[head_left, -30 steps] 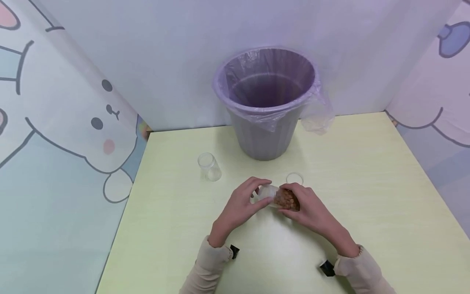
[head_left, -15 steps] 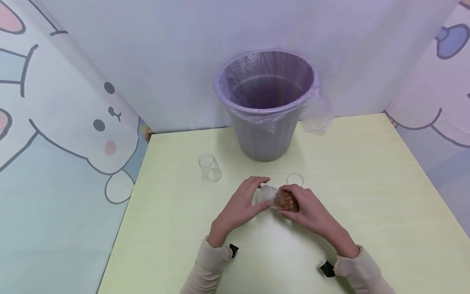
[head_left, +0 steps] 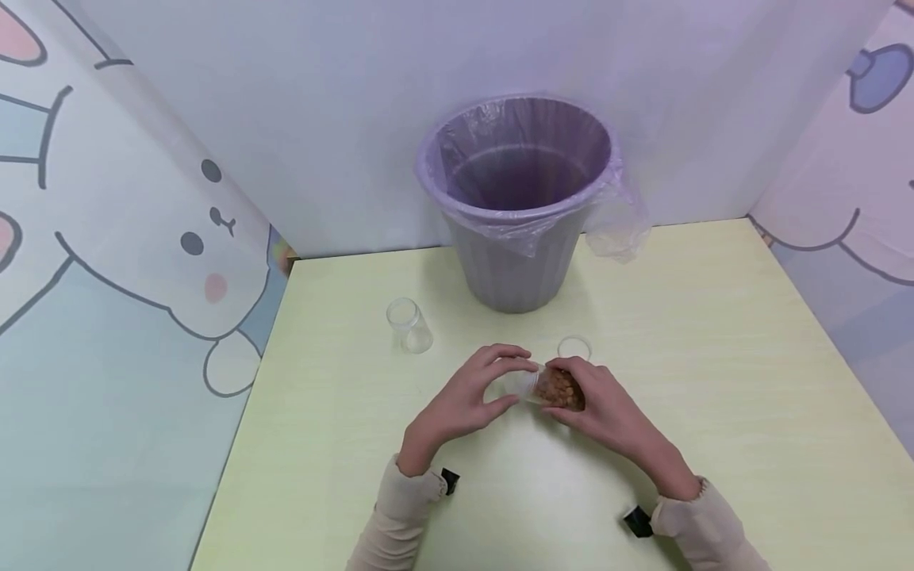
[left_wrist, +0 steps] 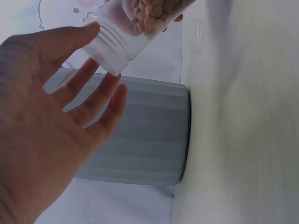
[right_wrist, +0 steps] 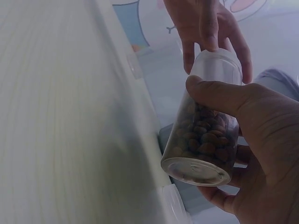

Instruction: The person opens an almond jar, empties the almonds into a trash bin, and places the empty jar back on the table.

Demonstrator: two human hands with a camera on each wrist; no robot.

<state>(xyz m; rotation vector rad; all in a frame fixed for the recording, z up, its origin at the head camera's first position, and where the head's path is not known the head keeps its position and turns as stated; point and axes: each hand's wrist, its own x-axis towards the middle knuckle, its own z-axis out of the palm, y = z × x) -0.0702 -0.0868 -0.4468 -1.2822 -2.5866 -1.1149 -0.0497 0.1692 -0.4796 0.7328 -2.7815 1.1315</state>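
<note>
A clear plastic jar (head_left: 555, 386), partly filled with brown nut-like pieces (right_wrist: 205, 135), lies tilted on its side above the table. My right hand (head_left: 600, 404) grips its body, with the thumb across the wall in the right wrist view. At the translucent ridged mouth end (left_wrist: 110, 46), my left hand (head_left: 467, 396) has its thumb and fingertips around the rim, the other fingers loosely extended. Between the two hands the filled part of the jar stays visible. A round clear lid (head_left: 574, 347) lies just behind the right hand.
A second clear jar (head_left: 410, 325) stands to the left on the pale table (head_left: 314, 444). Behind the hands rises a grey bin (head_left: 517, 258) with a purple liner, against the wall. Dark camera mounts (head_left: 637, 521) sit at the wrists.
My left hand's fingers have shifted on the mouth end, spreading half a second ago and now coming over it again. The right hand and jar have hardly moved.
</note>
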